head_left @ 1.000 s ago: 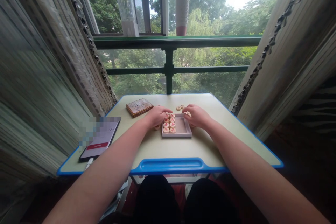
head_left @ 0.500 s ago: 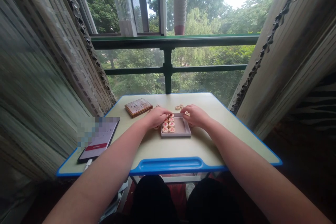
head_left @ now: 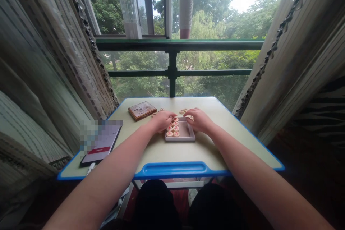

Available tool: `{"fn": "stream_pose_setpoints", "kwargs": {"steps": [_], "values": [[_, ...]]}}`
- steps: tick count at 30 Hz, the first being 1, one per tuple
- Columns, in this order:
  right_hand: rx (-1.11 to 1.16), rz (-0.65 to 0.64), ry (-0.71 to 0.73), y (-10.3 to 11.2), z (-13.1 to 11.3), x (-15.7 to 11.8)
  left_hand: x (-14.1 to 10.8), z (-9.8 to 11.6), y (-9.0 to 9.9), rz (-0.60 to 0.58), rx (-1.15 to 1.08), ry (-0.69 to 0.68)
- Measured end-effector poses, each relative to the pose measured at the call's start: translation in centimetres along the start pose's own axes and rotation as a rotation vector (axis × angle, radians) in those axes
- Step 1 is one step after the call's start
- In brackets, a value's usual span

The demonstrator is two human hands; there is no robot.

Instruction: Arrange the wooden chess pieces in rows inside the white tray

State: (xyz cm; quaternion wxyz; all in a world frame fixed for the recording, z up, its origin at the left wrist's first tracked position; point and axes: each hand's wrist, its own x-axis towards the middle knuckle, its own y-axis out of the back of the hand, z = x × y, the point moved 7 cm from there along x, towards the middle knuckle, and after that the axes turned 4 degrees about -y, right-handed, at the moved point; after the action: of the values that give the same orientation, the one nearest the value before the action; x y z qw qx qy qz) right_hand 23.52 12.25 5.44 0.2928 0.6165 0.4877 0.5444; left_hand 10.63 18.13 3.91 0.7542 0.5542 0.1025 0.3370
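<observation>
A shallow white box (head_left: 180, 139) lies on the table in front of me. Round xiangqi pieces (head_left: 176, 128) with red characters fill two columns on its left side; its right side shows bare bottom. My left hand (head_left: 163, 120) reaches over the far left corner, its thumb and fingers closed about a xiangqi piece (head_left: 175, 119) at the top of the second column. My right hand (head_left: 198, 118) arches over the far right corner with fingers apart. Another piece (head_left: 191, 117) shows beneath its fingers, apparently not gripped. The palms hide some nearby pieces.
Loose pieces (head_left: 183, 111) lie beyond the box, and more (head_left: 161, 109) sit behind my left hand. A brown patterned box (head_left: 142, 110) rests at the far left. A phone (head_left: 101, 147) with a cable lies at the left edge. The table has a blue rim (head_left: 174, 169).
My left fingers have lifted slightly from the top of the second column, showing more of the piece there. My right hand has shifted slightly, its fingers more spread. The view moves a little.
</observation>
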Motion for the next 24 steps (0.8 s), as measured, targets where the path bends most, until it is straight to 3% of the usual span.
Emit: {"fn": "stream_pose_setpoints", "kwargs": {"steps": [5, 10, 16, 24], "values": [[0.069, -0.014, 0.165, -0.6, -1.6, -0.3, 0.2, 0.2, -0.1, 0.023, -0.005, 0.007], [0.055, -0.029, 0.046, -1.3, -0.3, 0.1, 0.4, -1.1, 0.1, 0.117, -0.151, 0.079], [0.050, -0.060, -0.002, -1.8, 0.4, 0.5, 0.5, -3.2, -0.5, 0.130, -0.347, 0.169], [0.122, -0.088, -0.011, -1.3, 0.2, 0.3, 0.2, -2.8, -0.1, 0.102, -0.426, 0.192]]}}
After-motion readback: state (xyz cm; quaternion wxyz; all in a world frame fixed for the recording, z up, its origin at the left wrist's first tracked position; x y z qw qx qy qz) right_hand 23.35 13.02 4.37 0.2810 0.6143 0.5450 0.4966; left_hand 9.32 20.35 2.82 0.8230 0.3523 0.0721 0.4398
